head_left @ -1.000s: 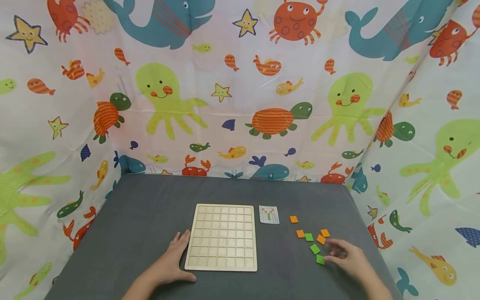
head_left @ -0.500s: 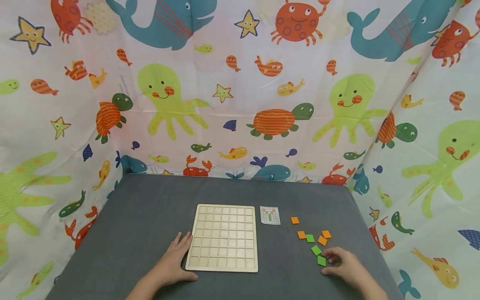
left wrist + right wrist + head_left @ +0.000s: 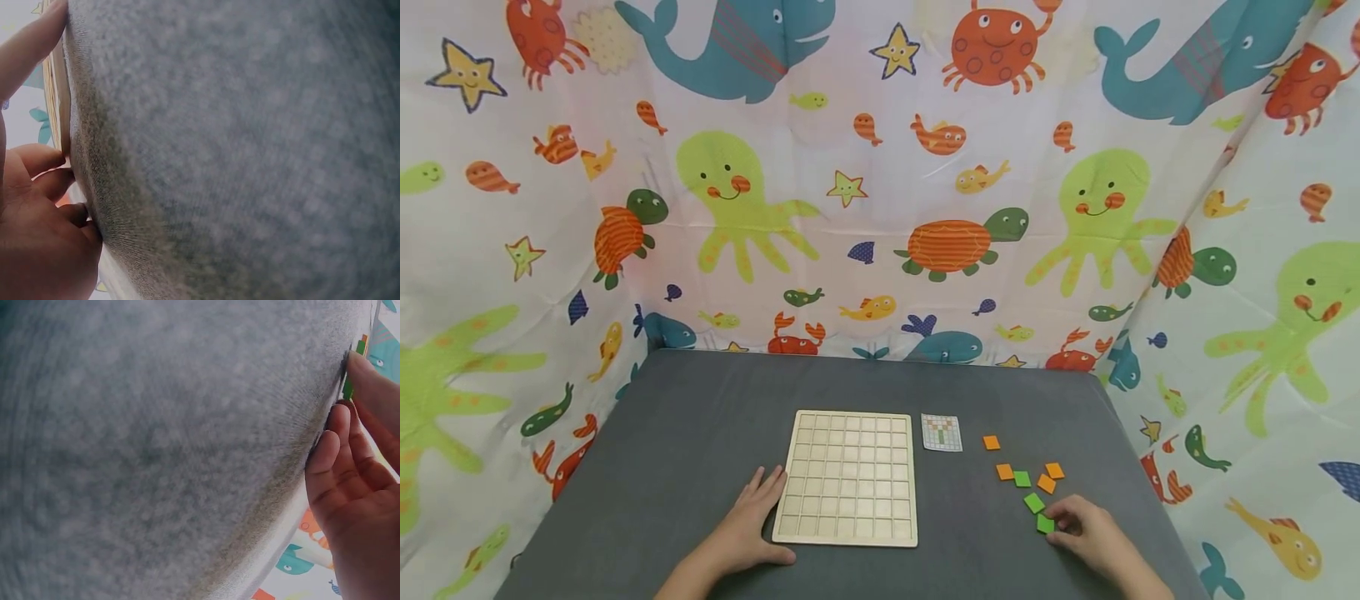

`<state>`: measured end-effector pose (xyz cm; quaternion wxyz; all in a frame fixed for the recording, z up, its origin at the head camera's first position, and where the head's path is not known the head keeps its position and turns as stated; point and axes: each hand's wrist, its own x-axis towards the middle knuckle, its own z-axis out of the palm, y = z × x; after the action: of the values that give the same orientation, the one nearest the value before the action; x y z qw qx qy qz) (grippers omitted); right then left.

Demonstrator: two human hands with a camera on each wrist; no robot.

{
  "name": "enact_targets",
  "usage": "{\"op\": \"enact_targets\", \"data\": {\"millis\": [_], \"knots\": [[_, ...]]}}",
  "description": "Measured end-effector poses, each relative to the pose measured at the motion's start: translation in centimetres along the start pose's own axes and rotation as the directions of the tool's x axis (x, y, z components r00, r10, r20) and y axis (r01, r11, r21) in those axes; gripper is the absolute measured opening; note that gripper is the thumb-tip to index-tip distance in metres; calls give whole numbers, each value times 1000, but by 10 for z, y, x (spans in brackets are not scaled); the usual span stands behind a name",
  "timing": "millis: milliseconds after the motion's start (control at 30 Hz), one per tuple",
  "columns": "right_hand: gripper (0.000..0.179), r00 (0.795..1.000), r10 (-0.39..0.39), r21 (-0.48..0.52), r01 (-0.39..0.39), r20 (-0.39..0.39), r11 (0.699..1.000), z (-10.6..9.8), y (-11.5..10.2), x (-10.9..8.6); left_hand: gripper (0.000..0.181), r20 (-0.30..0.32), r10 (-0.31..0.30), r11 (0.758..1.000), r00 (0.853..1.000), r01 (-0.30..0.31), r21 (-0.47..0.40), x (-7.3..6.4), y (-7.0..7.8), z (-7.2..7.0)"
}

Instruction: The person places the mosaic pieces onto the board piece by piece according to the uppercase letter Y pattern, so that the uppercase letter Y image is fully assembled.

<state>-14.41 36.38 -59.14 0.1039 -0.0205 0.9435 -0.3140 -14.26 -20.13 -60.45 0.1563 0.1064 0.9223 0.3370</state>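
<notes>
A pale wooden grid board with square recesses lies on the grey table. My left hand rests at its left side, fingers spread against the edge and thumb by the near left corner. In the left wrist view the thumb and fingertips meet the board's side. At the right, my right hand has thumb and forefinger at a green square tile, pinching it at the table surface; the right wrist view shows the tile's green edge between them. Another green tile lies just beyond.
Several orange tiles, one of them an orange tile farthest back, and a further green tile are scattered right of the board. A small printed pattern card lies beside the board. A sea-animal curtain surrounds the table.
My right hand has shifted slightly left and down, its thumb and forefinger closing in on the nearest green tile. The left hand stays at the board's edge.
</notes>
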Motion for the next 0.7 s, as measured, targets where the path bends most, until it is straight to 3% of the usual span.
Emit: {"op": "enact_targets", "data": {"millis": [200, 533, 700], "knots": [[26, 999, 43, 26, -42, -20, 999, -2, -9, 0, 126, -19, 26, 1000, 999, -26, 7, -2, 0, 0], [23, 994, -84, 44, 87, -66, 995, -10, -35, 7, 117, -31, -24, 1000, 999, 24, 2, 0, 0, 3], [22, 988, -113, 21, 116, -103, 993, -8, -43, 10, 117, -28, -25, 1000, 999, 25, -8, 0, 0, 1]]}}
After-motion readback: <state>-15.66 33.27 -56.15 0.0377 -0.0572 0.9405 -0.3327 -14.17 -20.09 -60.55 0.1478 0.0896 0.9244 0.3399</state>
